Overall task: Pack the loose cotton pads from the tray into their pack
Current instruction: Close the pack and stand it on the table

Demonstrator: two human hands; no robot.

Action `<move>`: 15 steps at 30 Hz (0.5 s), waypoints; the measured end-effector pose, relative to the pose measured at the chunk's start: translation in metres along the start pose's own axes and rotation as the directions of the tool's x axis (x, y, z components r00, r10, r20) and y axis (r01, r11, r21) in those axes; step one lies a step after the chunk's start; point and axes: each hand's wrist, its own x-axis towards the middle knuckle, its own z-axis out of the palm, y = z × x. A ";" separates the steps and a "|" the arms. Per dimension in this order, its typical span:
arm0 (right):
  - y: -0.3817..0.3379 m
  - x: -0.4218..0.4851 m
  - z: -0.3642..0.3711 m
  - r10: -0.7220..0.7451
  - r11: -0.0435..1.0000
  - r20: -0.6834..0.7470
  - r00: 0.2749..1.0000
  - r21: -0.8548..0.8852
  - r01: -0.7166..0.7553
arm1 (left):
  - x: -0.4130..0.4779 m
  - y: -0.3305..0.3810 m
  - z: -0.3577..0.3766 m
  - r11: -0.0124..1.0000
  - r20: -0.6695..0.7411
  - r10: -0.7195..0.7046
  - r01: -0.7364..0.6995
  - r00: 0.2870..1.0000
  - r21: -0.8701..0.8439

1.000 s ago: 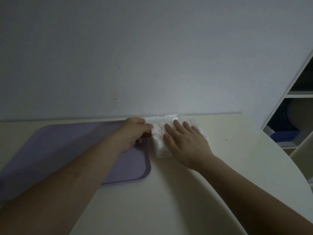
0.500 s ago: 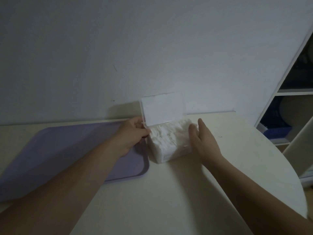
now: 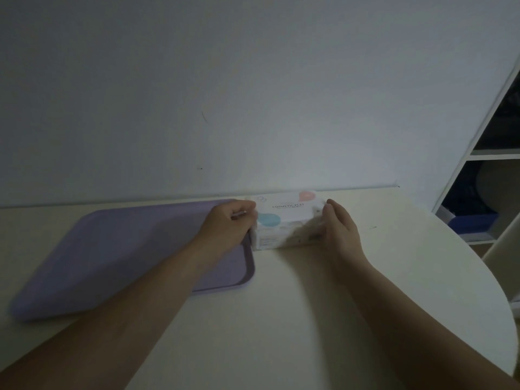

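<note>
White cotton-pad pack [image 3: 287,223], lid shut, printed top with pink and teal blobs, sits centre frame by wall. Lilac tray [image 3: 112,257] left of it, just beside, nothing visible on bare surface.

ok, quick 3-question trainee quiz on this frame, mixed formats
1. True or false: the lid of the cotton pad pack is shut.
2. Where does the pack stand relative to the purple tray? A) on it B) beside its right edge C) left of it
3. Fill in: the left hand and right hand touch the pack at its two ____.

Key: 1 true; 2 B; 3 ends.
</note>
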 end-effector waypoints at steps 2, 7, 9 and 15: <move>0.003 -0.002 -0.001 -0.036 0.999 -0.021 0.999 -0.017 0.036 | -0.004 -0.001 0.002 0.996 0.008 0.034 -0.035 0.999 0.082; 0.008 -0.003 -0.002 -0.045 0.999 -0.033 0.998 -0.003 0.045 | -0.011 0.001 0.006 0.986 -0.010 0.073 -0.070 0.997 0.150; 0.009 -0.003 -0.003 -0.055 0.998 -0.036 0.998 0.001 0.055 | -0.011 0.000 0.007 0.983 -0.006 0.074 -0.072 0.997 0.171; 0.012 -0.003 -0.002 -0.082 0.995 -0.034 0.996 -0.053 0.080 | -0.010 -0.002 0.007 0.966 0.035 0.087 -0.093 0.996 0.243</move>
